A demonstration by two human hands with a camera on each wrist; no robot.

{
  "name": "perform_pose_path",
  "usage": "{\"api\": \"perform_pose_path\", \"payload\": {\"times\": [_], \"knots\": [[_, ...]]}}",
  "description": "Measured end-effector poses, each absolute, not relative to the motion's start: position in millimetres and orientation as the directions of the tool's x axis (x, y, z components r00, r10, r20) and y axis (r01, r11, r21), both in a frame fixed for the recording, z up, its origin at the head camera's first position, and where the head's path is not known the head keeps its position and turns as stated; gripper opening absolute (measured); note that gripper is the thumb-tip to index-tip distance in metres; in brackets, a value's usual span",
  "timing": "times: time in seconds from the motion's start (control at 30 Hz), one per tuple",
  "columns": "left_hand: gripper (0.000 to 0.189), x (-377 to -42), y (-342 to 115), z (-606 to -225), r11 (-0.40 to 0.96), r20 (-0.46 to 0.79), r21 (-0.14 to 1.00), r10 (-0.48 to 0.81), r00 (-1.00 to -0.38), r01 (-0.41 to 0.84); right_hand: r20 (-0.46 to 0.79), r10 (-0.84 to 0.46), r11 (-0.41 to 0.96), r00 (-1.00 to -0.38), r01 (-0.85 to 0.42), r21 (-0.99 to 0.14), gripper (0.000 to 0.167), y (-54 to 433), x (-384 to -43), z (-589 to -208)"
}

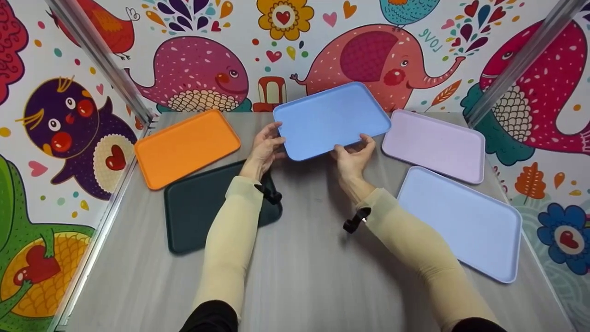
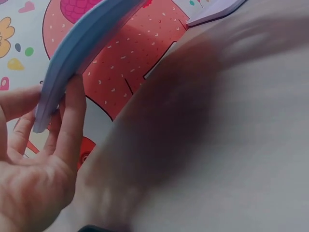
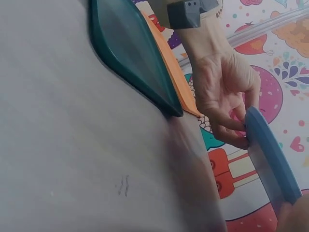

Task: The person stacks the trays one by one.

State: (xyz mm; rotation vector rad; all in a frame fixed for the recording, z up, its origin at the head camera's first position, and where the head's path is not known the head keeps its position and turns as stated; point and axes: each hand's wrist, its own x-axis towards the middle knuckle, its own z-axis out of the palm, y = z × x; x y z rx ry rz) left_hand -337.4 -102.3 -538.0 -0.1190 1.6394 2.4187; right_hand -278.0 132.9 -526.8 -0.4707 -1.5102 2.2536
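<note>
A blue rectangular tray (image 1: pixel 332 120) with a raised rim is held above the table, its inner face turned up toward the head view. My left hand (image 1: pixel 265 150) pinches its left edge, thumb on one side and fingers on the other, as the left wrist view also shows. At the near edge, my right hand (image 1: pixel 354 161) grips the tray between thumb and fingers. In the right wrist view the tray (image 3: pixel 273 159) appears nearly edge-on, with the left hand (image 3: pixel 227 92) at its far end. Little of the right hand shows there.
On the left lie an orange tray (image 1: pixel 186 150) and a dark green tray (image 1: pixel 198 212), partly under my left forearm. A lilac tray (image 1: pixel 433 145) and a pale blue tray (image 1: pixel 461 221) lie to the right. Printed walls (image 1: pixel 276 60) and metal posts border the grey table (image 1: pixel 318 267).
</note>
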Motion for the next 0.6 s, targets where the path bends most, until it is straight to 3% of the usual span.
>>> {"api": "perform_pose_path", "payload": {"times": [0.33, 0.6], "knots": [[0.054, -347, -118, -522, -0.311, -0.173, 0.929, 0.108, -0.979, -0.199, -0.045, 0.441, -0.344, -0.897, -0.122, -0.931, 0.078, 160, -271, -525], [0.055, -355, -137, -510, -0.216, -0.227, 0.939, 0.198, -0.954, -0.268, -0.036, 0.348, -0.324, -0.937, -0.084, -0.942, 0.081, 179, -269, -527]]}}
